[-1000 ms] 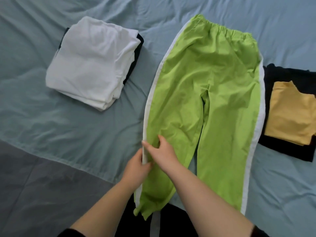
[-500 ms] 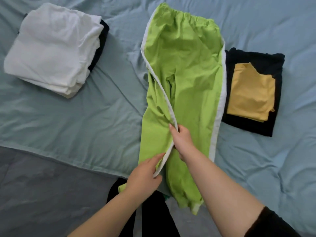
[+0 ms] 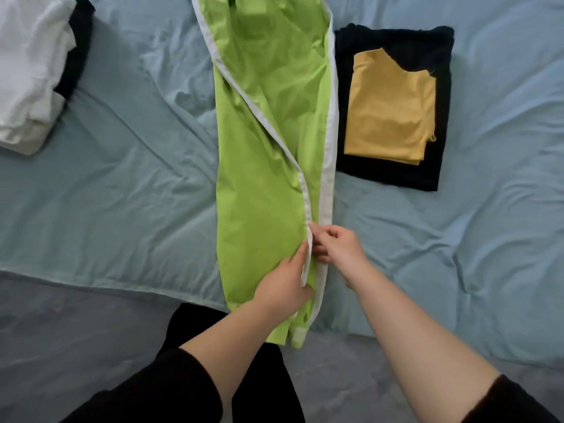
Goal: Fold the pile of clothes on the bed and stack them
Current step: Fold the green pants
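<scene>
Pale blue sheet covers the bed [image 3: 122, 178], creased all over, with a grey cover [image 3: 76, 331] showing along its near edge. Green trousers [image 3: 259, 178] lie in the middle of the sheet, folded lengthwise so one leg lies over the other, cuffs hanging just past the sheet's near edge. Their white side stripes [image 3: 329, 148] run close together down the right side.

The left hand [image 3: 282, 290] has its grip on the edge of the upper leg, thumb laid along the stripe. The right hand [image 3: 338, 250], just beside it, pinches the same stripe edge with curled fingers.

To the right, touching the trousers' side, a folded black garment [image 3: 396, 35] carries a smaller folded yellow top [image 3: 390, 108]. Well apart at upper left sits a white folded stack [image 3: 27, 71] on another black piece [image 3: 77, 53], partly cut off by the frame. Both forearms cross the near part of the trousers and hide some of the lower legs.
</scene>
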`<state>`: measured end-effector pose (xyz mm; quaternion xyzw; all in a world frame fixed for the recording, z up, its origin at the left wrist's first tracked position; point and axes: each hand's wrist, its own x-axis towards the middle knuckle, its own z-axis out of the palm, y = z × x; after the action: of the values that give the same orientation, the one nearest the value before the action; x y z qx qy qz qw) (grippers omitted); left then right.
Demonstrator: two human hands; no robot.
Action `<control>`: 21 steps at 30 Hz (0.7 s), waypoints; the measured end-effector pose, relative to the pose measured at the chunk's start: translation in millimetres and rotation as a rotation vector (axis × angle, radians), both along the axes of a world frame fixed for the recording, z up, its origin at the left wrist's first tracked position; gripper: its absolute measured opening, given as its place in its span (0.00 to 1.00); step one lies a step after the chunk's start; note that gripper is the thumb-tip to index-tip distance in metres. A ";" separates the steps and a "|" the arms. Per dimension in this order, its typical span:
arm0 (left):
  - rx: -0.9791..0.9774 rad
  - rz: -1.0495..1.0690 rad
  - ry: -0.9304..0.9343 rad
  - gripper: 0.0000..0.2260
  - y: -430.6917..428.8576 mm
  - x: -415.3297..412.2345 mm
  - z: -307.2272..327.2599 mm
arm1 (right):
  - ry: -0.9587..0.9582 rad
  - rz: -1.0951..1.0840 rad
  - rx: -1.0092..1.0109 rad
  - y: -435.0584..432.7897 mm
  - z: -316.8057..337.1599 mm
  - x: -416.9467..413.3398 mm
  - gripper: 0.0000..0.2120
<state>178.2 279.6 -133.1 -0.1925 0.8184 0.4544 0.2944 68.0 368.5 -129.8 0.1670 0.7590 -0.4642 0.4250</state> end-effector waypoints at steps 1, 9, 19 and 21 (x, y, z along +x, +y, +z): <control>-0.009 0.005 0.014 0.42 4.5 0.3 -0.9 | 0.042 0.036 0.017 1.5 -1.0 1.4 0.08; -0.003 -0.055 -0.040 0.35 22.3 10.7 -11.9 | 0.153 0.059 0.225 28.3 -20.6 19.7 0.03; -0.159 0.923 0.019 0.22 -94.0 20.7 -13.4 | 0.215 0.070 0.259 27.4 -21.8 9.7 0.25; 0.124 1.010 -0.064 0.17 -102.6 11.7 -18.7 | 0.179 0.041 0.215 21.7 -22.6 7.4 0.25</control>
<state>189.9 176.9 -151.8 -0.5600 0.5852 0.5818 0.0736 75.4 390.2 -152.5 0.1541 0.8426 -0.3843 0.3444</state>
